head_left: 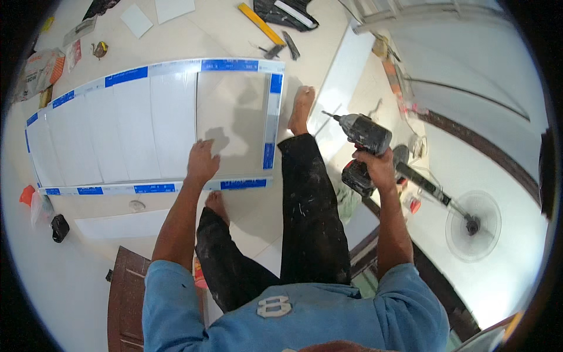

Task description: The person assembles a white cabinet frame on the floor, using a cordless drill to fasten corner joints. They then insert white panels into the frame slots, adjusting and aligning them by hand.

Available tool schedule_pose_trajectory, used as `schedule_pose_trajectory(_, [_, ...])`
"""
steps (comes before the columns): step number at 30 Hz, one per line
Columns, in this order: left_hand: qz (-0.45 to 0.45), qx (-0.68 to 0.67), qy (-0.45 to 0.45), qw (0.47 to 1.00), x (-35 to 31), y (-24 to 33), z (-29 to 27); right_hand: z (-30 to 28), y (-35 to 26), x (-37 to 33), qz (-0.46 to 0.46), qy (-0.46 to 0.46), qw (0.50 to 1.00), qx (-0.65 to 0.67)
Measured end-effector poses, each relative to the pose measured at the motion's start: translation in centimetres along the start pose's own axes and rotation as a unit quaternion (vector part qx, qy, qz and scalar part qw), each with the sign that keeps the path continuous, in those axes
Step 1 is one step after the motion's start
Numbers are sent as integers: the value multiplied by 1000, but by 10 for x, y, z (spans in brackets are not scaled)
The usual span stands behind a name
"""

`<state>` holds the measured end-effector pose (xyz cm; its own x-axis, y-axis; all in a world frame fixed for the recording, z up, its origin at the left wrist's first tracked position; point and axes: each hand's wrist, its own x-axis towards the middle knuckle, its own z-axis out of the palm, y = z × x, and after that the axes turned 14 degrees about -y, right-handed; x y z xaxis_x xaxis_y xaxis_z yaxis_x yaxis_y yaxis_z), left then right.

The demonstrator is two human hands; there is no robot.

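Observation:
My right hand (381,169) is wrapped round the grip of a dark cordless drill (368,134). A long thin bit sticks out of it toward the upper left, clear of the frame. My left hand (202,161) is over the edge of the last white panel (173,123), fingers stretched out and holding nothing; whether it touches the panel I cannot tell. Several such panels fill the left part of a long white frame (275,114) lying on the floor, its profiles covered with blue-and-white film. Through the right part of the frame the floor shows.
A yellow spirit level (261,23) and a hammer (290,46) lie beyond the frame. A tape measure (99,49) and plastic bags (41,73) are at the far left. White boards (346,76) lie at right. A standing fan (472,225) stands at the right.

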<state>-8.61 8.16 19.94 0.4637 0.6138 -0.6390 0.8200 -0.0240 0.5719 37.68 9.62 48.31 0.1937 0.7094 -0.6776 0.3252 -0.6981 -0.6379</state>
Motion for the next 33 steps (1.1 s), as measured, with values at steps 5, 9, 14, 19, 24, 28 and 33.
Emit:
schedule_pose_trajectory(5, [-8, 3, 87, 996, 193, 72, -38, -21, -3, 254, 48, -182, 979, -71])
schedule_pose_trajectory(9, [47, 80, 153, 984, 355, 101, -49, -33, 22, 428, 50, -278, 959, -15])
schedule_pose_trajectory(14, [-11, 129, 108, 986, 413, 94, -40, -4, 34, 582, 93, -388, 901, -171])
schedule_pose_trajectory(19, [-22, 166, 28, 986, 427, 91, -42, 18, 43, 641, 85, -465, 857, -207])
schedule_pose_trajectory(24, [9, 200, 41, 979, 431, 86, -38, 41, 48, 660, 65, -500, 827, -248])
schedule_pose_trajectory(28, [15, 217, 6, 976, 435, 89, -42, 45, 46, 668, 37, -525, 812, -252])
schedule_pose_trajectory(33, [-23, 227, -60, 972, 438, 97, -53, 30, 28, 661, -15, -580, 794, -181])
